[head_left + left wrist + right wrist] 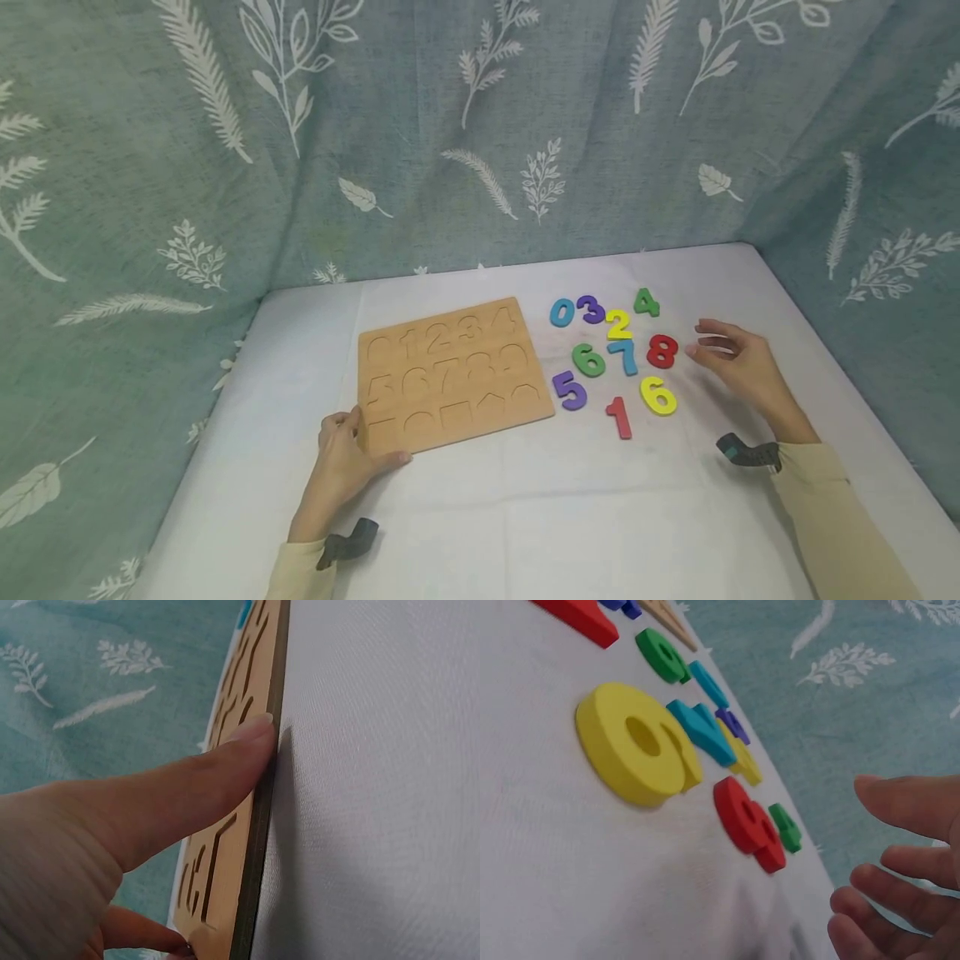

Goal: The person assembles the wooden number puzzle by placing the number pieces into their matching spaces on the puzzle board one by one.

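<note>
Running lengthwise left-to-right, wooden board (456, 393)

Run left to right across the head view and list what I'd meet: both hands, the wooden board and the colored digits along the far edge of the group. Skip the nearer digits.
Left hand → wooden board → blue 0 → purple 3 → yellow 2 → green 4 → right hand.
</note>
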{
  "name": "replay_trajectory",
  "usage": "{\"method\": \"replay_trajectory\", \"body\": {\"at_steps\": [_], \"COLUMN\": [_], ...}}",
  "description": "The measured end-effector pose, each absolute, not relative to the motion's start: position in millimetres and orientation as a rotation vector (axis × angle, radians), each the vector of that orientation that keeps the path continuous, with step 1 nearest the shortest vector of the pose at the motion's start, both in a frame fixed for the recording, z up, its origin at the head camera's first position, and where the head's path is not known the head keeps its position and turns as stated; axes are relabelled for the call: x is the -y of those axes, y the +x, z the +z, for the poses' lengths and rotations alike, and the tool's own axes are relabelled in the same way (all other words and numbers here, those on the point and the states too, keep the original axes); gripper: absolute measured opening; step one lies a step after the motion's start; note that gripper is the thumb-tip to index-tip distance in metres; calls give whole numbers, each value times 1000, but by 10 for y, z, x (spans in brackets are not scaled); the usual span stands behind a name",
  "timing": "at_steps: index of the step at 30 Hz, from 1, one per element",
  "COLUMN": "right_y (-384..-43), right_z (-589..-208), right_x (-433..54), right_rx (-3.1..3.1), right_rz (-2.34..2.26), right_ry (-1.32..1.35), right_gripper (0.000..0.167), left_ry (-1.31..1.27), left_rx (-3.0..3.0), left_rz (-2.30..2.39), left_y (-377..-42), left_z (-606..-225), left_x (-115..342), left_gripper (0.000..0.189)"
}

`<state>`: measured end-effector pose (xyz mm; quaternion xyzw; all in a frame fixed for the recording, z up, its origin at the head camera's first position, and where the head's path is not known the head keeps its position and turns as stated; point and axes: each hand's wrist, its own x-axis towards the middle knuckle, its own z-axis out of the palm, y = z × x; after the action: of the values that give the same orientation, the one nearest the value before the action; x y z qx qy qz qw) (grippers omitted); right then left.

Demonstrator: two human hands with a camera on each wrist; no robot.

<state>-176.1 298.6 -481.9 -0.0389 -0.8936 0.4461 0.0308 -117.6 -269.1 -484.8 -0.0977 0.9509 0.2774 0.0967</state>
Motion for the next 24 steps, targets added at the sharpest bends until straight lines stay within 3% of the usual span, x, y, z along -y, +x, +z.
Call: {"method": "replay_trajectory", "body": {"at_steps": [24], "right_y": [-1960], "right_z": [-4972], "right_x": [-2801], "right_rx": [2915], "right_rz": [1383], "right_ry": [-171], "right_gripper": [78], "left_ry": [-339], "left_rx": [-2848], "left_rz": [888], "left_y": [-1281], "left_z": [-4928], "left_x": [2659], "left_gripper": [126]}}
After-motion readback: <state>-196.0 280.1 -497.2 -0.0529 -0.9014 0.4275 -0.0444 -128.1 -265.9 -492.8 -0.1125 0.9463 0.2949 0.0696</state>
